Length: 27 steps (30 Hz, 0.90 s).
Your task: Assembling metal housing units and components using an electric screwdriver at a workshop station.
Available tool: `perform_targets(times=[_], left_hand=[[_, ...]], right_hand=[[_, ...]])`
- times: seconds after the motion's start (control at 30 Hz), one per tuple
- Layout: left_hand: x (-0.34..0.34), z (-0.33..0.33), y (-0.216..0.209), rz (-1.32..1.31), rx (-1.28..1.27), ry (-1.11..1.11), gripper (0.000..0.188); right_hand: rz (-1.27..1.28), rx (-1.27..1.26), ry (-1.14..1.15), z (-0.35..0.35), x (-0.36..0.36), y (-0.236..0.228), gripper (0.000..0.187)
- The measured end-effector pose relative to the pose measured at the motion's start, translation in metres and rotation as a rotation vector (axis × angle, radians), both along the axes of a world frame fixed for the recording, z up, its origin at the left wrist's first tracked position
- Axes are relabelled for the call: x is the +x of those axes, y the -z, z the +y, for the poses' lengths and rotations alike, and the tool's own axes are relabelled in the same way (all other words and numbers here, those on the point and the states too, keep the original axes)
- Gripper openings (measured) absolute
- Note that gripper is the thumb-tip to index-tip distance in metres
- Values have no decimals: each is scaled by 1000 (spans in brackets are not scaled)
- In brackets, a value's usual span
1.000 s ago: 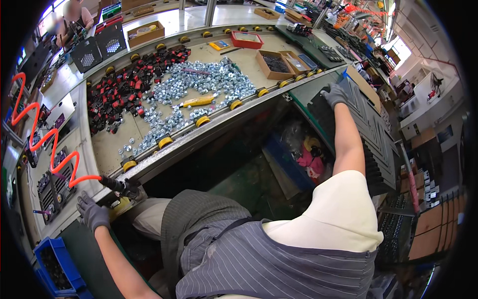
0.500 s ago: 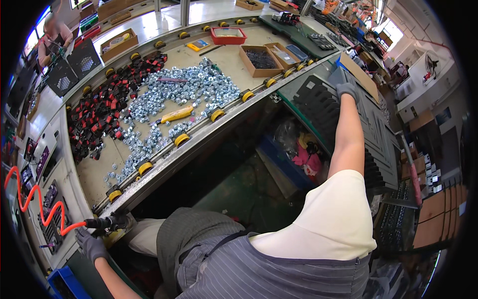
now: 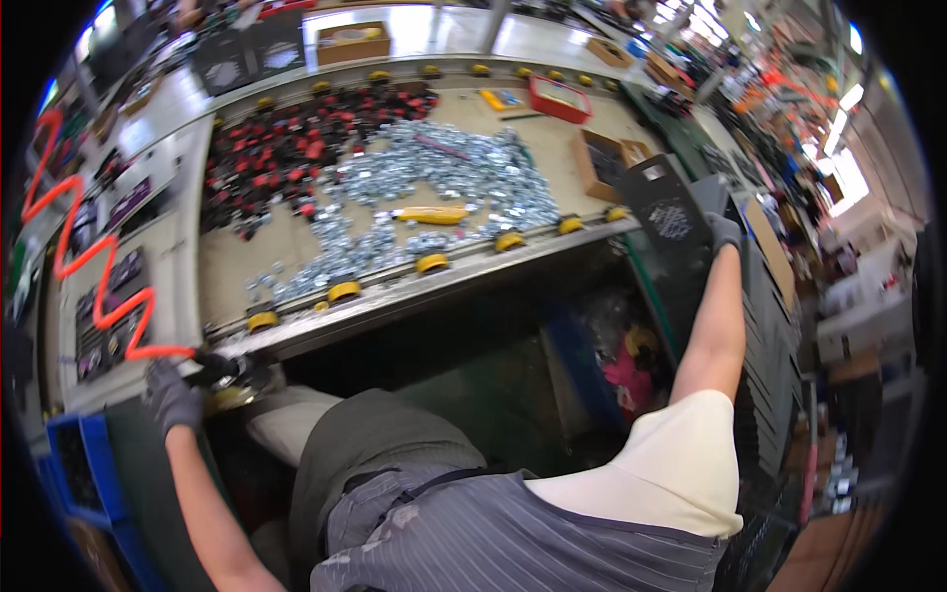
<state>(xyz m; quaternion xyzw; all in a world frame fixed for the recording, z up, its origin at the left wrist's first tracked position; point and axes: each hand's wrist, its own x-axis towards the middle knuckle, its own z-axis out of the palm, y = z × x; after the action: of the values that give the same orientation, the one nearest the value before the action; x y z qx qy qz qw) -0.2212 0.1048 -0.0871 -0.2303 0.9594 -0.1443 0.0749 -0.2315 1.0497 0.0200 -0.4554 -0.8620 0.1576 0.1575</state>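
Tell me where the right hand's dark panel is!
In the head view, the dark perforated panel is at upper right, between the right hand and a cardboard box.

The gloved right hand (image 3: 725,231) holds a dark panel (image 3: 651,197) (its pale patch (image 3: 673,223) blurred) by one edge. The left hand (image 3: 175,398) is just beside a black tool (image 3: 217,367) on a coiled orange hose (image 3: 163,351); silvery parts (image 3: 493,178) lie beside red-and-black parts (image 3: 286,148).

Left of the silvery heap (image 3: 395,175) lie red-and-black pieces (image 3: 286,148), and beyond its right side, a red tray (image 3: 552,108).
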Motion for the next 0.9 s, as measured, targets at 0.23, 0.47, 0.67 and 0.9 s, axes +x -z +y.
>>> perform_targets(times=[0.23, 0.47, 0.67, 0.9], left_hand=[[11, -6, 2, 123, 103, 29, 89], [54, -20, -61, 765, 1138, -4, 68], [130, -14, -175, 941, 2308, 343, 86], [283, -55, -164, 1590, 2370, 153, 55]], right_hand=[[623, 417, -786, -189, -64, -4, 37], [930, -1136, -1322, -433, -57, -46, 48], [613, -1072, -1888, -615, -10, -65, 42], [496, -140, -2702, -766, 25, -52, 34]])
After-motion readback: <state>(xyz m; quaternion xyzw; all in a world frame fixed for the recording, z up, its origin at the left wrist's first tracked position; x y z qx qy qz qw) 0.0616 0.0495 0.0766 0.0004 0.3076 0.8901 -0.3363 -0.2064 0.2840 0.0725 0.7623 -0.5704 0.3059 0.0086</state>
